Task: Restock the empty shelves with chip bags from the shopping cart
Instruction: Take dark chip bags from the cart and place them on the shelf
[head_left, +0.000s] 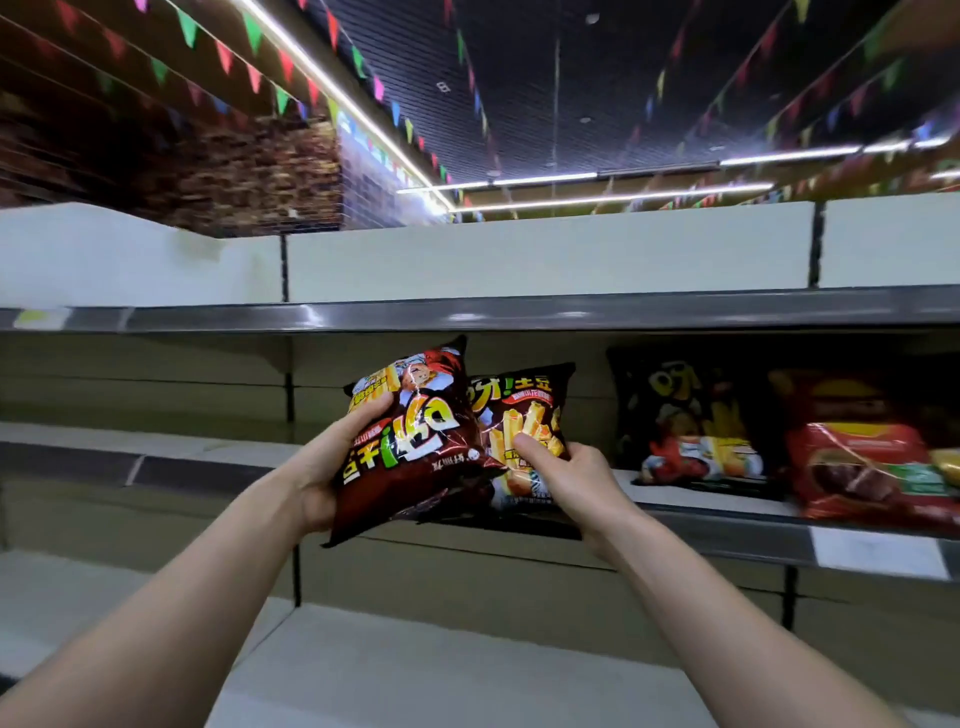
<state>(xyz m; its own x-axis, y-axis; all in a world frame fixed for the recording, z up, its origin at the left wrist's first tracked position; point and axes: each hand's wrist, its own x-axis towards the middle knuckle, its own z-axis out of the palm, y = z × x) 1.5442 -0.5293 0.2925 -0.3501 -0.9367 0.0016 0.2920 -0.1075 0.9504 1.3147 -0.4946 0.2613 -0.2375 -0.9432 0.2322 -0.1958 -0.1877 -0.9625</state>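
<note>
Left hand (324, 467) gripped an upside-down bag (415, 447); right hand (576, 480), at its three o'clock, clutched an upright bag (524, 410) (lettered "土豆").

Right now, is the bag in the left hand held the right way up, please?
No, the left hand grips its dark red bag with the printed lettering upside down.

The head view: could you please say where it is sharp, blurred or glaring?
Head view: the upside-down bag in the left hand and the upright bag in the right hand are sharpest; the black bag, red bag and brick wall are smeared; the ceiling light strips blow out, glinting on the top shelf edge.
</note>
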